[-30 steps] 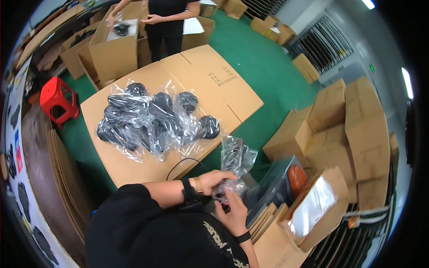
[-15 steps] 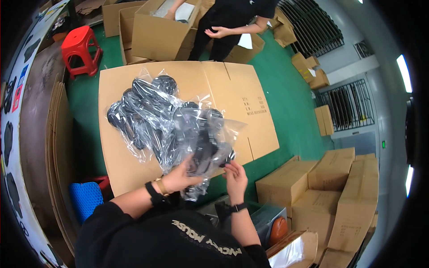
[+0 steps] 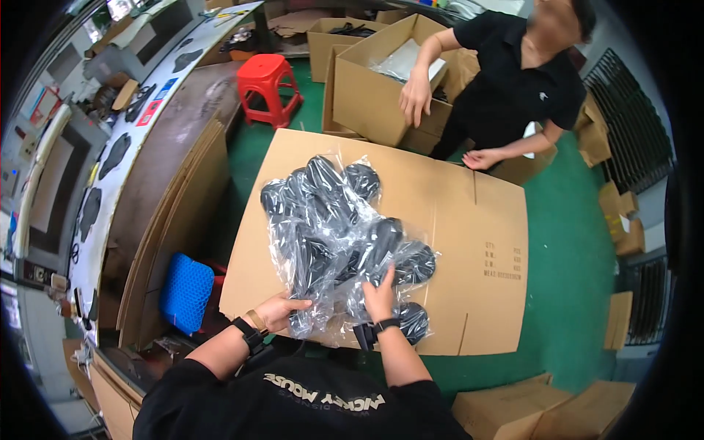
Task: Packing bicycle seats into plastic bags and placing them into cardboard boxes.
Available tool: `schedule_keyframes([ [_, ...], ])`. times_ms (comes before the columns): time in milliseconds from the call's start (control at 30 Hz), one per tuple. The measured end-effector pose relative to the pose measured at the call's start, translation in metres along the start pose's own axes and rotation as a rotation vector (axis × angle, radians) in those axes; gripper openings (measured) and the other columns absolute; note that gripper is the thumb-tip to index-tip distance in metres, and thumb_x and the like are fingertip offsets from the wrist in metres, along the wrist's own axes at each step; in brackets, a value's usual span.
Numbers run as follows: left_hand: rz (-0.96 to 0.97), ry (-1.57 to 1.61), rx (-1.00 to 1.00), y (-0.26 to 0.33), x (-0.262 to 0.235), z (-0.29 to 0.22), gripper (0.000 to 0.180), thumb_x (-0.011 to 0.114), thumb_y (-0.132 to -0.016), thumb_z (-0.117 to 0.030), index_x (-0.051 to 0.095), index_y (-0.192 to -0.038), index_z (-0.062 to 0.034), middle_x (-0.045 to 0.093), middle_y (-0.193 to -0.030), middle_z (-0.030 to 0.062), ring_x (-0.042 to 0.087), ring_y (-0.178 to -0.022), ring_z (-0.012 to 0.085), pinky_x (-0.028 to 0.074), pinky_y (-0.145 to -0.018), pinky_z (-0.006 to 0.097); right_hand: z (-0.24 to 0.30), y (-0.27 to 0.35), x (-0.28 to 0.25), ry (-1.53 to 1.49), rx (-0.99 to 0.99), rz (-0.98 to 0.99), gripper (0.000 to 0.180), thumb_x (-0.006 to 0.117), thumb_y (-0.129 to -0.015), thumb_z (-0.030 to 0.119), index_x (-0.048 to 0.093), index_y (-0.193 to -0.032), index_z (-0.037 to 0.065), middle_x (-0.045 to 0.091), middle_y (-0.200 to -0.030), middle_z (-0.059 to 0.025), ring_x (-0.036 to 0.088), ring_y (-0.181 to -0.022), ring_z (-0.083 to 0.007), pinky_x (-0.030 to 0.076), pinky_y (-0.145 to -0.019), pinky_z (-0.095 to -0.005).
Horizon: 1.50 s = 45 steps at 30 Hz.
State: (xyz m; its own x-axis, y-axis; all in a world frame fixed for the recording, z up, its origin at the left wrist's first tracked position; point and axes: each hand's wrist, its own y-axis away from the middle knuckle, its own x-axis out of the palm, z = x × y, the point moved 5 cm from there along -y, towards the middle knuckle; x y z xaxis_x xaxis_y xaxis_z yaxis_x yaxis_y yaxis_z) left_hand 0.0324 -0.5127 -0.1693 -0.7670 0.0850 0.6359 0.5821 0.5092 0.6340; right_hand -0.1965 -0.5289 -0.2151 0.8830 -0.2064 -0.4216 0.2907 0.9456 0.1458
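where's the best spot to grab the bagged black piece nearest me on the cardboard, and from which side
Probably by the loose clear plastic at the near end of the bagged black piece, coming from the near edge of the flattened cardboard sheet. That end is uncovered beside the right hand; the far end runs under the pile.

Red stool [image 3: 268, 77] on green floor [image 3: 572, 257] by open carton [image 3: 370, 99] w/ co-worker [image 3: 513, 81] reaching in, blue cushion [image 3: 185, 292] beside stacked flat cardboard [image 3: 165, 242], more cartons [image 3: 623, 220] at right, long bench [image 3: 139, 103] at left.
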Motion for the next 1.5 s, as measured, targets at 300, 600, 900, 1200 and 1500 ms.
schedule_keyframes([
  [300,0.011,-0.119,0.07,-0.02,0.043,0.041,0.043,0.056,-0.093,-0.018,0.041,-0.132,-0.0092,0.056,-0.118,0.0043,0.054,-0.106,0.0159,0.045,-0.093,0.035,0.109,0.065,-0.022,-0.112,0.132,0.586,0.075,0.054,-0.087,0.02,0.01,-0.144,-0.002,0.039,-0.133,-0.0314,0.041,-0.123,-0.042,0.033,-0.102,-0.0397],
  [600,0.114,0.086,-0.156,-0.034,0.074,0.051,0.058,0.063,-0.087,-0.037,0.041,-0.131,-0.0054,0.052,-0.124,0.009,0.053,-0.112,0.0202,0.044,-0.094,0.041,0.137,0.08,-0.06,0.473,-0.274,0.522,0.072,0.052,-0.085,0.049,0.042,-0.114,-0.016,0.059,-0.088,-0.0307,0.061,-0.073,-0.0433,0.051,-0.063,-0.0489],
  [900,0.138,-0.016,-0.162,-0.046,0.085,0.047,0.045,0.066,-0.084,-0.03,0.053,-0.119,-0.0035,0.061,-0.11,0.0092,0.062,-0.093,0.02,0.051,-0.083,0.036,0.135,0.101,-0.071,0.534,-0.298,0.606,0.1,0.055,-0.082,0.056,0.013,-0.137,-0.016,0.057,-0.098,-0.0299,0.06,-0.09,-0.0422,0.051,-0.072,-0.0451],
  [1200,0.357,-0.499,-0.153,-0.054,0.108,0.03,0.072,0.073,-0.077,-0.018,0.036,-0.136,0.0003,0.05,-0.129,0.0112,0.047,-0.119,0.0203,0.034,-0.103,0.032,-0.005,0.076,-0.169,-0.675,0.275,-0.068,0.098,0.079,-0.068,0.013,0.018,-0.144,0.007,0.046,-0.13,-0.0166,0.055,-0.107,-0.0231,0.052,-0.08,-0.0325],
  [1500,0.617,-1.24,-0.261,-0.087,0.162,0.065,0.057,0.075,-0.065,-0.017,0.057,-0.116,-0.0005,0.065,-0.104,0.0102,0.058,-0.097,0.0166,0.044,-0.088,0.03,0.108,0.091,-0.162,0.935,-0.682,0.669,0.096,0.081,-0.053,0.049,0.044,-0.132,0.009,0.047,-0.132,-0.0156,0.036,-0.13,-0.0343,0.019,-0.104,-0.0597],
])
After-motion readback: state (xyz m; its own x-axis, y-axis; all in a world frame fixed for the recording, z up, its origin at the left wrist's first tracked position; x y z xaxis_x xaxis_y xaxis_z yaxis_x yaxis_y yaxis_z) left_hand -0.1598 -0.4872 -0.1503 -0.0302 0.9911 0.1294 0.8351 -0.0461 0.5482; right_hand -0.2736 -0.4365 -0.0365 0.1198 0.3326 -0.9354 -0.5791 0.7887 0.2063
